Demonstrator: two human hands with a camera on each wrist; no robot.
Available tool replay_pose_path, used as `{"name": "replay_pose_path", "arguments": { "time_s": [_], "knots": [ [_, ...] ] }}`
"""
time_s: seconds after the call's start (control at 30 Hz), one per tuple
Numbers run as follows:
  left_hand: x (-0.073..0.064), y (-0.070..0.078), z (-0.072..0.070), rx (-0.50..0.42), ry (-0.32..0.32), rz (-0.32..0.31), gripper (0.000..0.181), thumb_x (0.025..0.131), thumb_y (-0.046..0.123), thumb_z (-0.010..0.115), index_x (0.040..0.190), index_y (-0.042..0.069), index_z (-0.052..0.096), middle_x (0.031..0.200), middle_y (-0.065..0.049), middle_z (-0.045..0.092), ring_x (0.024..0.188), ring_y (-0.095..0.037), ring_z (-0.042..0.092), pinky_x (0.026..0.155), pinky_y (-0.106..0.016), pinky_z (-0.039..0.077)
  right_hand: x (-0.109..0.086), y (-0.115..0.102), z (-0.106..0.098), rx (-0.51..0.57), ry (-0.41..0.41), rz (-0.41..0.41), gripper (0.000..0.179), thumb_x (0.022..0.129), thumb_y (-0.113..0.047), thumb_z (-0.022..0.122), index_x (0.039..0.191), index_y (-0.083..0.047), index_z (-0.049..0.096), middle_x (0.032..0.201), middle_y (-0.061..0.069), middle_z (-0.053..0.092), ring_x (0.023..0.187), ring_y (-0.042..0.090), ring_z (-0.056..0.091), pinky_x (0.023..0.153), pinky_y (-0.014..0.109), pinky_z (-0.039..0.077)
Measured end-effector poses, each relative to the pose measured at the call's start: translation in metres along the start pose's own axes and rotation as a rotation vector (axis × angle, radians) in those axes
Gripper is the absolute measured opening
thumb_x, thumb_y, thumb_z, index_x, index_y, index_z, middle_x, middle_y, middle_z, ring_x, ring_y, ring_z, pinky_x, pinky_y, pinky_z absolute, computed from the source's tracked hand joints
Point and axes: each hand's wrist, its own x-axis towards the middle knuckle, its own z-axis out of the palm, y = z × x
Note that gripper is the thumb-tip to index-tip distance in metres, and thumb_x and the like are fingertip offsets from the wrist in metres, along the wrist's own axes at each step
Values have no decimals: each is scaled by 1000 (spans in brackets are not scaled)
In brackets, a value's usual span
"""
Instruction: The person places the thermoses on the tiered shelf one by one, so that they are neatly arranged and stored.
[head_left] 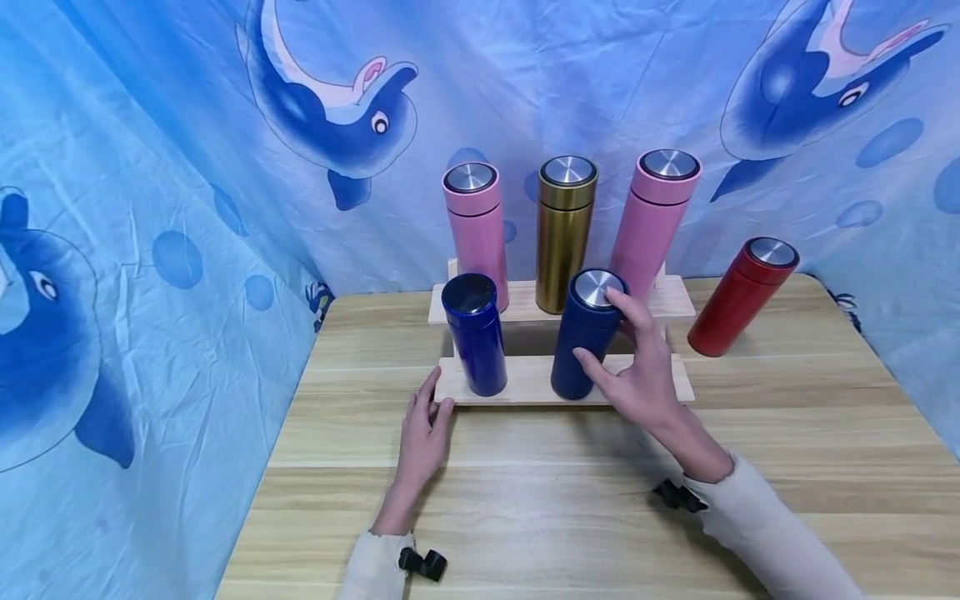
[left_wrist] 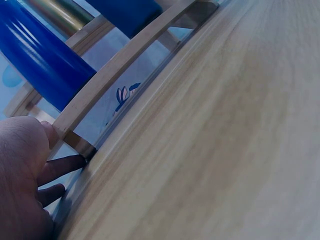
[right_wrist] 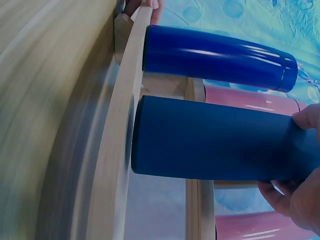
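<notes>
My right hand grips a matte dark blue thermos near its top, thumb on the near side and a finger at the silver lid. The thermos stands almost upright at the lower shelf of a two-step wooden rack; whether its base fully rests there I cannot tell. My left hand holds the left end of that shelf, its thumb at the front corner; in the left wrist view the other fingers reach below the board. Left of the dark blue thermos, a glossy blue thermos stands on the same shelf.
On the upper shelf stand a pink thermos, a gold thermos and another pink thermos. A red thermos stands on the wooden table right of the rack. A dolphin-print curtain hangs behind.
</notes>
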Motion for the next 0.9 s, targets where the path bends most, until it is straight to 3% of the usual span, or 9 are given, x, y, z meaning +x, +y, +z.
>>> {"name": "replay_pose_path", "arguments": {
  "time_s": [0.17,0.5,0.67,0.9],
  "knots": [
    [0,-1,1,-3,-4,-7,59,116,23,61,171,13,43,73,5,50,72,-16,50,140,-59,13,-1,1,8,7,1,0,95,76,20,90,158,0,46,148,26,58,124,29,66,107,19,56],
    [1,-3,1,-12,-6,0,60,116,23,62,171,13,42,73,4,52,72,-16,52,141,-55,12,0,3,13,27,-22,-16,94,78,19,89,159,0,45,150,26,56,134,32,62,114,22,54],
    [0,-2,1,-11,-4,-1,60,116,23,62,171,13,43,72,5,51,72,-16,53,140,-57,13,0,4,13,-17,-58,-13,94,81,14,89,162,-4,44,152,26,56,133,38,63,111,23,55],
    [0,-3,0,-4,7,23,58,116,22,62,170,11,44,70,6,47,65,-14,43,140,-57,15,3,8,12,-52,-79,-34,96,80,11,91,162,-6,43,152,28,56,128,44,67,109,22,56]
  ]
}}
